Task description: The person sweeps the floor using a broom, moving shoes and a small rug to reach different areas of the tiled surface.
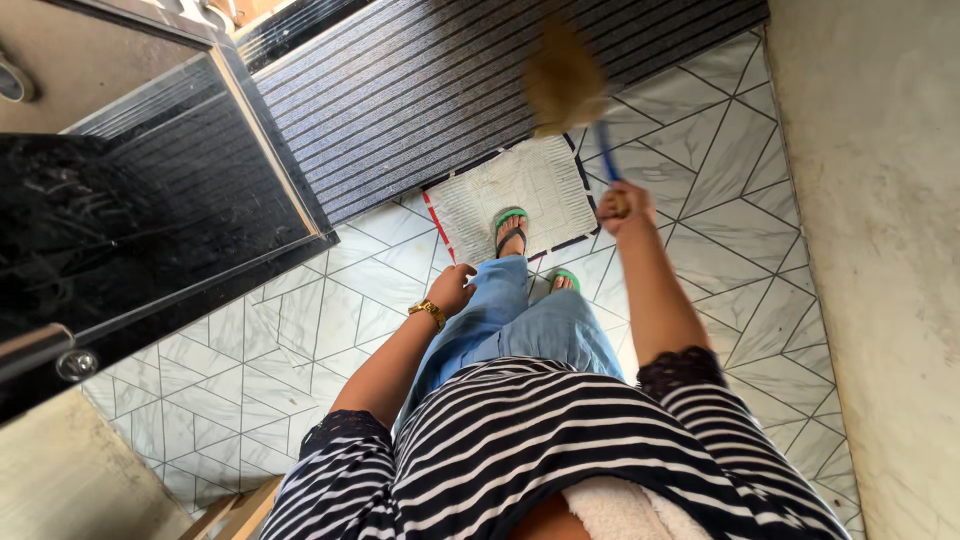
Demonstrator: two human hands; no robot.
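Brush (570,95) upright, bristles up, handle gripped by right hand (625,208); left hand (452,288) loosely curled, empty.

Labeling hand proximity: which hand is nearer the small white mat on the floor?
Right. The right hand, gripping a blue-handled brush, is by the white mat edge; the left hand hangs lower, beside the jeans.
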